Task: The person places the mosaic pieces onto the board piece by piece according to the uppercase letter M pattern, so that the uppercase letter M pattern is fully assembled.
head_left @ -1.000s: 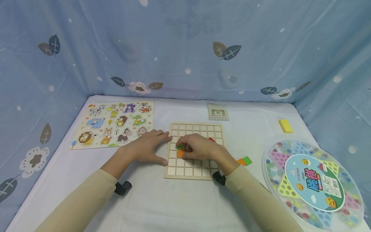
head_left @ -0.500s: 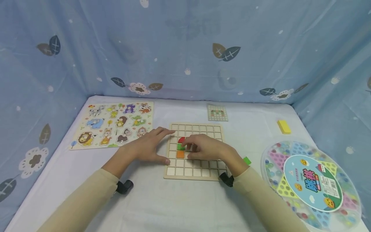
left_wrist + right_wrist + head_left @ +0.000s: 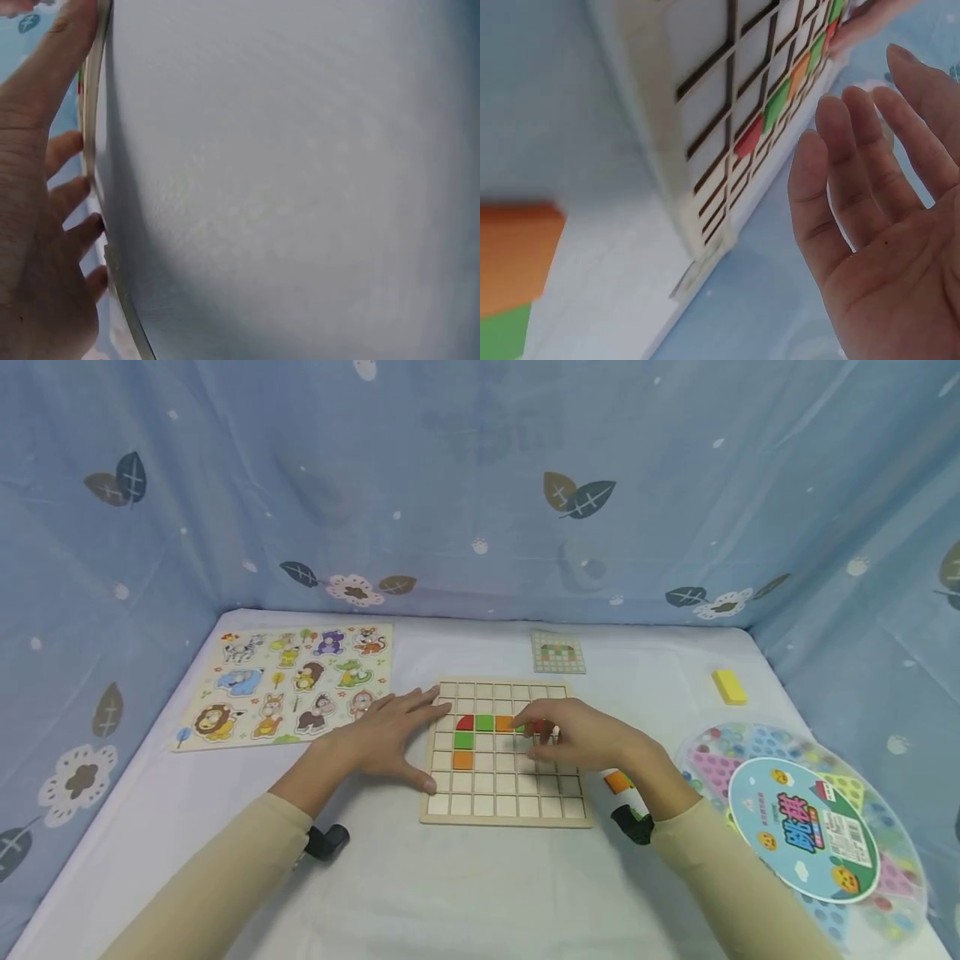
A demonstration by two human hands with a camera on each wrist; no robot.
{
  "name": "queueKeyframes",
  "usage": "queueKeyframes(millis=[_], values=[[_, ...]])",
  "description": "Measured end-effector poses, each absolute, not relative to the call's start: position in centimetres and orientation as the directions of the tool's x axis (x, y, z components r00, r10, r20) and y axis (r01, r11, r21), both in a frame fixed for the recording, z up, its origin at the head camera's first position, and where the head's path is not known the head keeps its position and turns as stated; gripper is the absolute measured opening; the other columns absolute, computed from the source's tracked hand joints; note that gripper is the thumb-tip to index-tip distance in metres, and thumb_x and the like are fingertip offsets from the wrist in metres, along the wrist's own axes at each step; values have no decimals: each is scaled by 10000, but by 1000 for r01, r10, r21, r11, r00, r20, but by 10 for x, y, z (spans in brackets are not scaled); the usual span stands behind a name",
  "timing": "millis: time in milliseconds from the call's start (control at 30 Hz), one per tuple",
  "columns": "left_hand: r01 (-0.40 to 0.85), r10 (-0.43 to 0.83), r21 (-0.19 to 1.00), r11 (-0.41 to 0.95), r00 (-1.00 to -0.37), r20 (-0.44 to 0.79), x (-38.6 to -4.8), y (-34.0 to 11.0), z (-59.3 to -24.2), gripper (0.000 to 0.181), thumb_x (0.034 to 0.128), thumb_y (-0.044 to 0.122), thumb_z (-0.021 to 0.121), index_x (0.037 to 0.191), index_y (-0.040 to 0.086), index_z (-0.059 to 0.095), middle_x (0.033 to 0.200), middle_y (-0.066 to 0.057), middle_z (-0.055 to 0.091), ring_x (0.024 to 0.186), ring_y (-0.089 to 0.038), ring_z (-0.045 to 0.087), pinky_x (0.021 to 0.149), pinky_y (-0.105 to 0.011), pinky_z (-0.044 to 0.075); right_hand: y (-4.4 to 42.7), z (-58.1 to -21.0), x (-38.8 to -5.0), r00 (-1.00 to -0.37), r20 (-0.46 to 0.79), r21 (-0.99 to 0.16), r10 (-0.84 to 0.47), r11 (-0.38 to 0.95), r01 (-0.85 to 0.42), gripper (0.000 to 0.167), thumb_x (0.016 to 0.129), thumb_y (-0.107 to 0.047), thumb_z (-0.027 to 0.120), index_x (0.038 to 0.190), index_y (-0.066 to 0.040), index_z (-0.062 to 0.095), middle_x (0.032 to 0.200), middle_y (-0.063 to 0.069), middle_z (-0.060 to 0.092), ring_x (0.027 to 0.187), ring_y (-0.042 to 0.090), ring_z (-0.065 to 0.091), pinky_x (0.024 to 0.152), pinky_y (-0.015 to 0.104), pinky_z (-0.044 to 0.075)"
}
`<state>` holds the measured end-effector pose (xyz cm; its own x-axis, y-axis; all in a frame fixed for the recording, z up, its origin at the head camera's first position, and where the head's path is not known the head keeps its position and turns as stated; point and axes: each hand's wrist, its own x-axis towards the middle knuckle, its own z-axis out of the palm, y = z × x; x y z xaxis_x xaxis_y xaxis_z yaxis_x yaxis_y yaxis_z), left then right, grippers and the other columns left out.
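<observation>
A wooden grid board (image 3: 506,783) lies in the middle of the table. Along its upper row sit a red rounded tile (image 3: 465,723), a green tile (image 3: 484,723), an orange tile (image 3: 505,723), then another green and a red tile (image 3: 748,136) partly behind my right fingers. Below the left red one are a green tile (image 3: 463,741) and an orange tile (image 3: 462,761). My left hand (image 3: 382,739) rests with spread fingers and thumb at the board's left edge. Above the board's right side, my right hand (image 3: 588,735) hovers, fingers relaxed, holding nothing.
Loose orange (image 3: 618,781) and green tiles lie right of the board, partly hidden by the right wrist. An animal puzzle (image 3: 300,685) lies at left, a pattern card (image 3: 558,653) behind, a yellow block (image 3: 729,687) and a round marble game (image 3: 806,827) at right.
My right hand has left the green tile at the board's left side and moved right. That tile now sits uncovered between the red and orange tiles. The left hand stays at the edge.
</observation>
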<state>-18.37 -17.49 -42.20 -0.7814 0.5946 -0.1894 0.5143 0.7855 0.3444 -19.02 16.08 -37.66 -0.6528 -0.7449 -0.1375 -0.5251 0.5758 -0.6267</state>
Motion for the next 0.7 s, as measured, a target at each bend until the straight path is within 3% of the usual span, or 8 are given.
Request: queueKeyframes(millis=[133,700], values=[[510,589,336,792,-783,-199,-185,-175,-424,1219,670,812,763,1643,263,276,1737,-41,89,1583,-357,129,1236,-649,150,174,-376,-190,-663,-125,-641,-738,570,-514,402,962,-128,712,1348,-52,630,1165,68,671,976,150,665,803,307,581],[487,569,328,810,-788,-236,-186,-173,-423,1219,673,816,758,1649,289,249,1741,-19,47,1587,-362,99,1213,-699,140,228,-375,-179,-729,-187,-594,-658,667,-449,411,943,-133,742,1339,-94,638,1148,18,665,1001,213,632,773,291,577]])
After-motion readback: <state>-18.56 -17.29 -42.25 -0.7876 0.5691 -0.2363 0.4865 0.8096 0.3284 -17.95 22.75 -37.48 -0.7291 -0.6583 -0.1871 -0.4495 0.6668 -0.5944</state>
